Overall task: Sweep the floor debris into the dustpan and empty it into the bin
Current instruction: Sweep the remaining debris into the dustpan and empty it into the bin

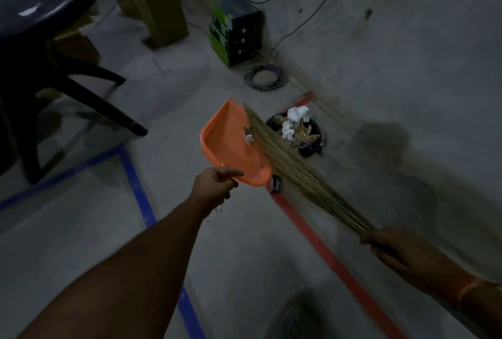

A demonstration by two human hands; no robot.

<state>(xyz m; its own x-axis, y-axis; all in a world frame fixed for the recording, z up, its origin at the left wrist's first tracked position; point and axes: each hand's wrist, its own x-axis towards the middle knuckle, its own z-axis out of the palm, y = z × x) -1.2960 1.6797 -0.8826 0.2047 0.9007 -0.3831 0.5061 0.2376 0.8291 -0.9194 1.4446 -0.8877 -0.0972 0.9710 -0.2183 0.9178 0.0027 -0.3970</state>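
- Debris [248, 136], a small crumpled scrap, lies inside the orange dustpan [231, 143], beyond the left hand [214, 183] and well ahead and to the left of the right hand [391, 246].
- Left hand grips the dustpan at its near end, fingers curled round the handle; the pan is lifted off the floor and tilted, its open mouth pointing away from the hand.
- Right hand is wrapped round the handle end of a straw broom [293, 170], fingers curled about the bundle; an orange band sits on that wrist.
- Broom bristles fan out from the right hand toward the upper left, crossing the right edge of the dustpan and touching it beside the scrap; the tips are blurred.
- Bin [315, 143], a dark round one, stands on the floor just beyond the dustpan and broom, farther out than both hands, holding white paper and brownish scraps.
- Red tape line [334, 260] runs on the floor between the two hands; blue tape line [138, 192] lies left of the left forearm.
- Dark chair [40, 39] stands far to the left of the left hand.
- Coiled cable [266, 77] and a green-and-black box [236, 31] sit beyond the bin.
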